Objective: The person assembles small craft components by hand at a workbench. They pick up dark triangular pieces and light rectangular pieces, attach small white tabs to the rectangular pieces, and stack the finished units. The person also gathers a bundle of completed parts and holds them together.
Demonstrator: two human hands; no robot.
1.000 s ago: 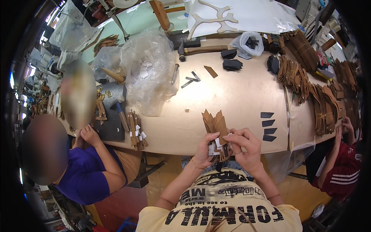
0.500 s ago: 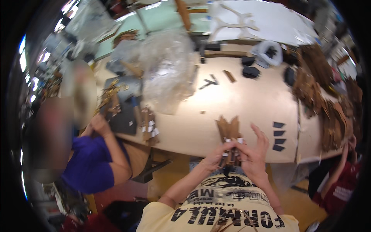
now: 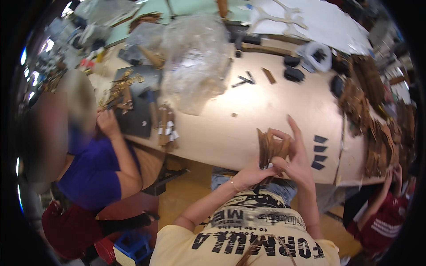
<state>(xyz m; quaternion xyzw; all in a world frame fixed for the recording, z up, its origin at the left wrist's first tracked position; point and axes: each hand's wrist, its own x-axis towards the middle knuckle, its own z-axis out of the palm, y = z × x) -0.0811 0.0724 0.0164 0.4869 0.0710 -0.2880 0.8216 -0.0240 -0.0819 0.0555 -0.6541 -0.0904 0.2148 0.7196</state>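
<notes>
Hands lifted, brown strips now upright

Stack of strips: brown, with small white tags at the lower end.
Surface: pale tan.
Flat pieces by the right edge: dark navy.
Bundle near the co-worker: brown, white tags.
Co-worker's shirt: purple.
Person's shirt: pale yellow, black lettering.
Bag: clear plastic.

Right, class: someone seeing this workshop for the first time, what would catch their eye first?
Probably the two hands, left hand and right hand, gripping a fan of brown strips at the table's near edge. Next, the crumpled clear plastic bag at the far side, and the brown heaps along the right.
</notes>
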